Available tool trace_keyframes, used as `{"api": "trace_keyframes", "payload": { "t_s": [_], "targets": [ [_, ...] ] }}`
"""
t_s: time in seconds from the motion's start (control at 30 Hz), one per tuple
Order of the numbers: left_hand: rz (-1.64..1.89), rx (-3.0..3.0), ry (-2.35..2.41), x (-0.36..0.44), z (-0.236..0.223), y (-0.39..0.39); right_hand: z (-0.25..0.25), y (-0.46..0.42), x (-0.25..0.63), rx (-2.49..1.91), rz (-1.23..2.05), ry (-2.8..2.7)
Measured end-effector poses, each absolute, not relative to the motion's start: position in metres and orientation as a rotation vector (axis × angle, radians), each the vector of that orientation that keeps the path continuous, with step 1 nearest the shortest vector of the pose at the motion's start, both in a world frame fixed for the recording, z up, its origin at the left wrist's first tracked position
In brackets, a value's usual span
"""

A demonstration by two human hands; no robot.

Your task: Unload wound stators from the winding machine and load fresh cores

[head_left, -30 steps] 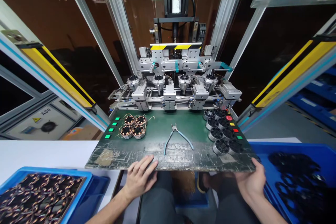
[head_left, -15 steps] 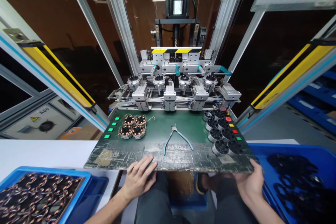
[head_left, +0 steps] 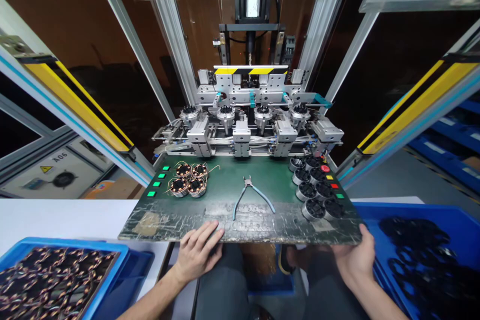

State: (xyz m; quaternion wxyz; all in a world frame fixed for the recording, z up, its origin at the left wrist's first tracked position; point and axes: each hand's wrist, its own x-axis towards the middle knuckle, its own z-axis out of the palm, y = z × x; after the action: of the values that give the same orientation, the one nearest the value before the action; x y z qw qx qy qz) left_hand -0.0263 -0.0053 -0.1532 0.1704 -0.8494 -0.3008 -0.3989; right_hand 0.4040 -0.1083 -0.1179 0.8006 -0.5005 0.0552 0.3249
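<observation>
My left hand (head_left: 200, 251) lies with its fingers stretched over the front edge of the scuffed green worktop (head_left: 225, 210). At the worktop's right front corner, my right hand (head_left: 356, 257) grips the edge, thumb up beside it and fingers hidden underneath. Between the hands, farther in, diagonal cutters (head_left: 253, 197) with blue handles lie spread apart. Several copper-wound stator cores (head_left: 196, 187) with loose wire ends stand at the left. Toward the right are two rows of unwound stator cores (head_left: 314, 208) with black tops. Neither hand touches the cutters or cores.
Behind the worktop stands a winding machine (head_left: 242, 135) with cores on its spindles. Yellow light-barrier posts (head_left: 77, 102) flank it. Green buttons (head_left: 158, 184) line the left side. A blue bin (head_left: 123, 255) of wound cores sits left, another blue bin (head_left: 455, 212) of black parts right.
The view shifts slightly as the head moves. Both hands, the cutters and the cores keep their places, and the machine shows no clear movement.
</observation>
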Motion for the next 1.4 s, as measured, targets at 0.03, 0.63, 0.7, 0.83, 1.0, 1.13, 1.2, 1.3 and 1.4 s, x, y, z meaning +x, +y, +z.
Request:
{"api": "trace_keyframes", "payload": {
  "t_s": [0.03,0.63,0.7,0.83,1.0,1.13,1.2,1.3,1.4],
  "targets": [
    [-1.134,-2.411,-0.853,-0.026,-0.153,-0.005,-0.118,-0.109,0.405,-1.063,0.704,0.112],
    [-1.128,-2.439,-0.891,-0.026,-0.151,-0.008,-0.115,-0.113,0.419,-1.057,0.803,0.098],
    [-1.133,-2.435,-0.891,-0.026,-0.150,-0.008,-0.113,-0.113,0.418,-1.048,0.805,0.090],
    [-1.155,-2.427,-0.878,-0.025,-0.150,-0.007,-0.112,-0.113,0.416,-1.029,0.792,0.114],
    [-1.157,-2.416,-0.877,-0.025,-0.153,-0.007,-0.114,-0.114,0.416,-1.036,0.778,0.108],
    [-1.141,-2.413,-0.888,-0.026,-0.155,-0.007,-0.115,-0.114,0.417,-1.033,0.781,0.109],
    [-1.132,-2.413,-0.888,-0.026,-0.156,-0.007,-0.116,-0.114,0.418,-1.034,0.773,0.126],
    [-1.130,-2.413,-0.890,-0.027,-0.156,-0.007,-0.116,-0.113,0.417,-1.040,0.759,0.123],
    [-1.140,-2.411,-0.880,-0.027,-0.155,-0.007,-0.117,-0.113,0.417,-1.044,0.758,0.108]
  ]
}}
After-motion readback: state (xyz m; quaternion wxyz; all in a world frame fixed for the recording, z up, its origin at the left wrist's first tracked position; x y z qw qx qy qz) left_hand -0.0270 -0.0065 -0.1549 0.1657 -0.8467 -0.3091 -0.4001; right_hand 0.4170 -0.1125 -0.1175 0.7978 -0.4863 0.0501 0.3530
